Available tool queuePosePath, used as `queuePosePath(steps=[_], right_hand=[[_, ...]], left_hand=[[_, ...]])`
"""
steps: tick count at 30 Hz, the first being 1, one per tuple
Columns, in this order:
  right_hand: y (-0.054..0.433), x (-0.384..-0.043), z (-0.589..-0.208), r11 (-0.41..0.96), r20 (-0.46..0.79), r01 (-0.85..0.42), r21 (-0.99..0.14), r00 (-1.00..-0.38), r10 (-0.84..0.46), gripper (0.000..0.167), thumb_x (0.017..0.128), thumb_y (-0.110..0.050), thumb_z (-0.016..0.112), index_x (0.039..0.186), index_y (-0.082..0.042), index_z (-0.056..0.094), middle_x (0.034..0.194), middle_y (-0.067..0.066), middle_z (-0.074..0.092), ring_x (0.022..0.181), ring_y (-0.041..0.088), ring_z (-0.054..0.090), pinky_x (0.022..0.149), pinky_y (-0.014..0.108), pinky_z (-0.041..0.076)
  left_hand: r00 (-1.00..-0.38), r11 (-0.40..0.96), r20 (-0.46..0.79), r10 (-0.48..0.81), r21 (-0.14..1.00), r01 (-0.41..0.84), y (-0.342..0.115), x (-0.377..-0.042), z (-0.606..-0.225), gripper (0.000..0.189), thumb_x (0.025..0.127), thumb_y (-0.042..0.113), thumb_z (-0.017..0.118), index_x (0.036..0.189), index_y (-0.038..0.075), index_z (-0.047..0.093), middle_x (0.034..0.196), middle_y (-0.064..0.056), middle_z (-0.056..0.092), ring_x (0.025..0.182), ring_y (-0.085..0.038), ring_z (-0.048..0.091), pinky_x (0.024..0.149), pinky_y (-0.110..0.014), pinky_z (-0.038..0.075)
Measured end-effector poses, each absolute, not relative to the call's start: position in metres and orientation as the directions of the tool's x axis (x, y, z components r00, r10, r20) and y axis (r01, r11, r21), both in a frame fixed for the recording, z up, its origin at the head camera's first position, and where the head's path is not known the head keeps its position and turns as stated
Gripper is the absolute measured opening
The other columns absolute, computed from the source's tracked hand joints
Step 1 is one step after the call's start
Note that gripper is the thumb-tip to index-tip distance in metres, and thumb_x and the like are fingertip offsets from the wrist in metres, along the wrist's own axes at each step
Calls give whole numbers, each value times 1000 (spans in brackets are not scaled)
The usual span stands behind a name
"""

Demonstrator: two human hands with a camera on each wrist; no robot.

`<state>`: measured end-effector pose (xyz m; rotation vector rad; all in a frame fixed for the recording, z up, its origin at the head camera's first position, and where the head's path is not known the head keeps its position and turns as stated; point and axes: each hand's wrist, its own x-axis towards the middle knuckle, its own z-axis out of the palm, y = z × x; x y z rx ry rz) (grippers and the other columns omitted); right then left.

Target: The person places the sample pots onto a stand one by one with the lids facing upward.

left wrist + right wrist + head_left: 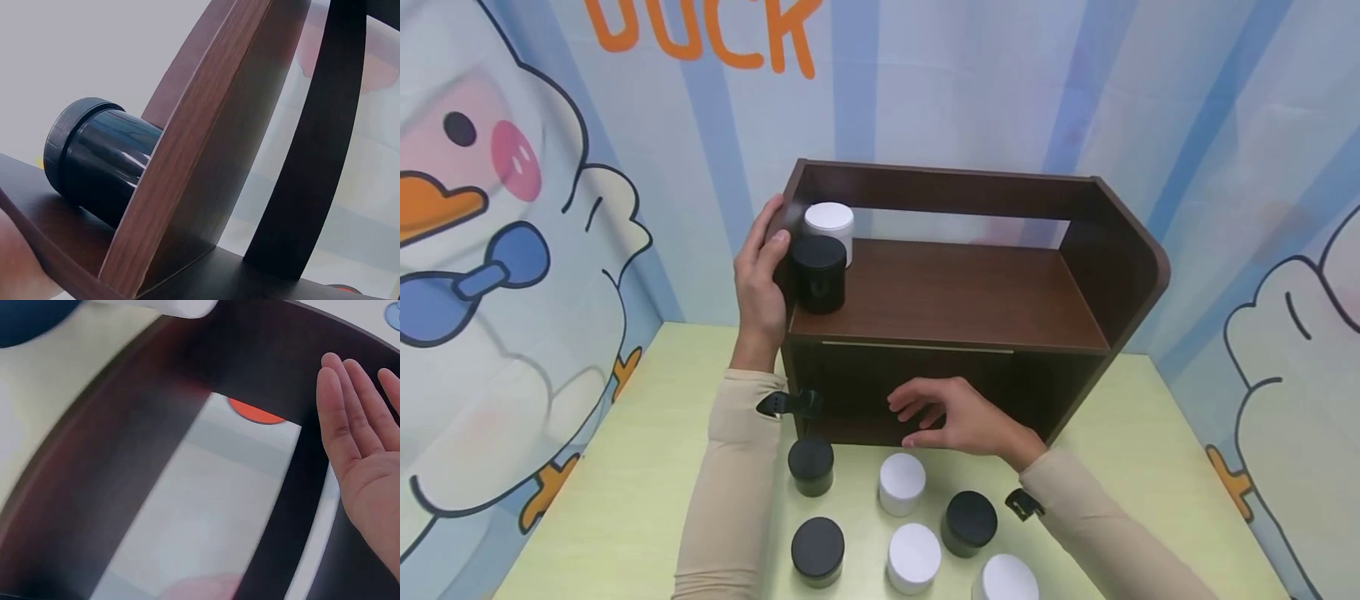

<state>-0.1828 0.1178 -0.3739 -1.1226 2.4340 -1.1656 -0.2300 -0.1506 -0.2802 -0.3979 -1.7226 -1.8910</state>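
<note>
My left hand (pixel 762 279) rests with straight fingers against the left side panel of a dark brown wooden shelf (pixel 947 287). Beside it on the upper board stands a black lidded jar (pixel 818 275), with a white lidded jar (pixel 831 218) right behind. The left wrist view shows that black jar (pixel 103 159) next to the side panel (pixel 187 150). In front of the lower compartment hovers my right hand (pixel 958 417), empty, its fingers loosely bent and thumb apart. Its palm and fingers (pixel 369 456) show in the right wrist view.
On the pale yellow table (pixel 647 467) before the shelf stand black jars (pixel 811 462) and white jars (pixel 902 482), partly in rows. Another white jar (pixel 1006 579) is cut off at the bottom edge. A cartoon-printed curtain (pixel 970 92) hangs behind the shelf.
</note>
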Motion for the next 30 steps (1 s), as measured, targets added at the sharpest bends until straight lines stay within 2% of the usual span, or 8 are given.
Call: queuePosePath(steps=[8,11,17,21,26,30], right_hand=[[119,-184,-403,469,21,-477,-743,-718,-696,50,83,-18,82,129,-9,64,125,10,70,108,24,71,84,28,59],[119,-184,-412,482,-3,-467,-741,-716,-698,50,83,-18,82,129,-8,64,125,11,70,109,26,70,86,31,59],[118,-182,-422,502,-64,-452,-737,-693,-718,55,81,-19,83,130,-7,63,129,11,69,117,30,68,93,43,57],[118,-180,-427,509,-79,-482,-713,-667,-741,60,79,-19,85,132,-6,61,132,12,67,119,31,67,91,47,57],[118,-180,-433,509,-84,-520,-685,-638,-765,64,77,-15,86,134,-4,59,135,14,64,118,31,66,89,48,58],[116,-179,-440,535,-96,-550,-642,-634,-767,64,76,-15,87,133,-5,60,133,10,66,117,26,66,88,42,59]], left_hand=[[-811,-41,552,-193,821,569,-151,-230,-280,53,100,27,42,152,16,45,156,-2,47,144,-25,42,119,-50,35],[-810,-41,553,-195,820,570,-151,-230,-280,53,100,27,42,152,16,46,156,-2,47,144,-25,42,119,-50,35],[-807,-39,556,-197,818,573,-152,-230,-280,53,100,27,42,152,15,45,156,-3,47,144,-25,42,119,-49,35],[-809,-34,554,-197,821,571,-152,-229,-279,54,100,28,43,152,14,45,156,-3,47,145,-24,42,120,-49,34],[-811,-27,552,-195,823,567,-151,-229,-279,53,100,28,43,152,16,45,156,-2,47,145,-23,42,120,-49,34],[-811,-22,552,-194,824,566,-151,-229,-279,54,100,28,42,153,16,44,156,-1,47,145,-21,42,120,-48,33]])
